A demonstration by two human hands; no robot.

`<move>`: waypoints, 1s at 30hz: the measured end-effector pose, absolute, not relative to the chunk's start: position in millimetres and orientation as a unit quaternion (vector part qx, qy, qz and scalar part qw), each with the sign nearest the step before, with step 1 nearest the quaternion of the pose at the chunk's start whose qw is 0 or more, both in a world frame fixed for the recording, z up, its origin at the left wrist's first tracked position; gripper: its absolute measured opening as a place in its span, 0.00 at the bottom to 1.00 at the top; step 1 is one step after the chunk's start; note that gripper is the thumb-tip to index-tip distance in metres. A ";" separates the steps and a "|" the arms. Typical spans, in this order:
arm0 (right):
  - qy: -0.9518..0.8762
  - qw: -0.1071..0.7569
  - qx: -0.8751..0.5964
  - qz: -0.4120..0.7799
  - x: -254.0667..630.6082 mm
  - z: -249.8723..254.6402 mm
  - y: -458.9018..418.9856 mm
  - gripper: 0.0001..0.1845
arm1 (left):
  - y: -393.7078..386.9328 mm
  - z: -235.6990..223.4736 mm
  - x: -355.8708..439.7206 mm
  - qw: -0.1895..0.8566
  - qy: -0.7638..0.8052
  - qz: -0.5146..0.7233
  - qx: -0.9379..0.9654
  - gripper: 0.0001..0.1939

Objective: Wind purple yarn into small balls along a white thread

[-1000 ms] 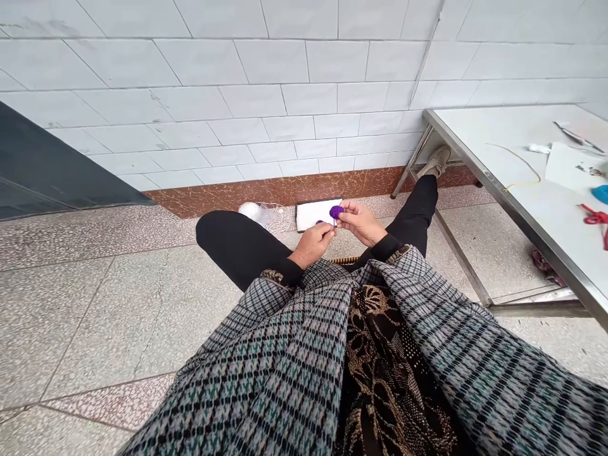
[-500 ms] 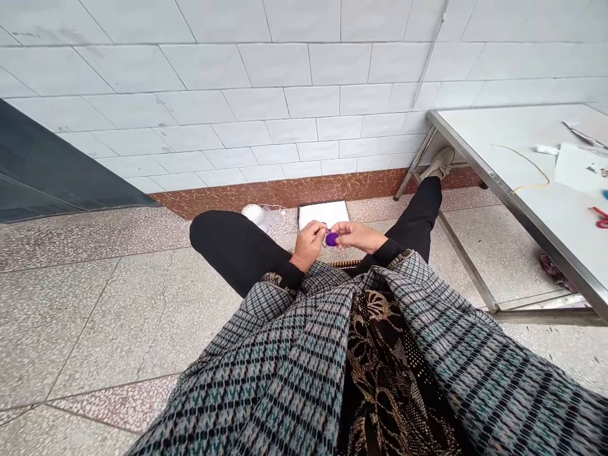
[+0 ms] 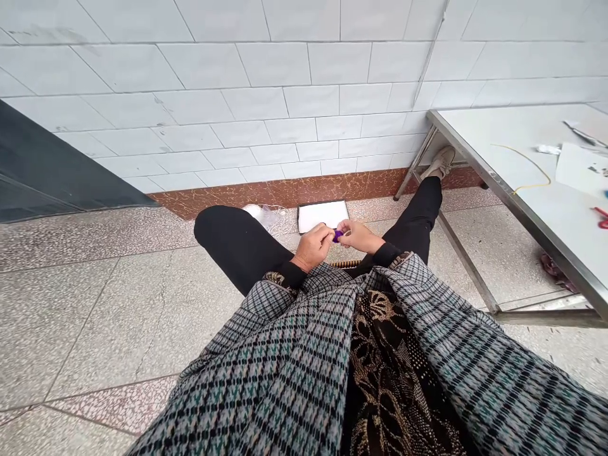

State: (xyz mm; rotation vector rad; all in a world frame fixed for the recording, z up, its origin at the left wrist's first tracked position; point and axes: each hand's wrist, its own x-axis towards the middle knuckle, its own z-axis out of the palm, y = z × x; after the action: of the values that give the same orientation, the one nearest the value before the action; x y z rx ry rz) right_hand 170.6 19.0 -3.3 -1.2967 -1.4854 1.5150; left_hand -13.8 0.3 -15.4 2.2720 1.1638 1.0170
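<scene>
Between my fingertips, above my lap, is a small purple piece that looks like yarn work (image 3: 337, 235). My left hand (image 3: 313, 246) is closed, its fingers pinching at the left side of the piece and covering part of it. From the other side my right hand (image 3: 358, 237) grips the purple piece between thumb and fingers. Whether a hook or needle is in the fingers is too small to make out. Beyond my hands a shallow white tray with a dark rim (image 3: 300, 218) lies on the floor.
White cord in a clear bag (image 3: 273, 218) lies on the floor by my left knee. At right stands a metal-edged table (image 3: 536, 133) carrying a yellow cord (image 3: 532, 163), red-handled scissors (image 3: 601, 215) and paper. My foot (image 3: 441, 163) is near its leg; a tiled wall is ahead.
My left hand has shifted slightly right and down, turning over the purple piece. Less of the purple shows now between my hands. My left knee has moved a little.
</scene>
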 end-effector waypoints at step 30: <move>-0.608 0.357 -0.519 0.484 169.5 3.9 18.9 0.12 | 3.8 -18.4 -17.2 0.154 0.357 0.358 0.849 0.13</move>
State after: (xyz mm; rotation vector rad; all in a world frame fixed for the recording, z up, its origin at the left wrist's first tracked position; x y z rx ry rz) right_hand 169.5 18.9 3.9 -1.3397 -1.5695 1.2497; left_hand -17.2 3.8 -18.4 2.4337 1.0249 1.0270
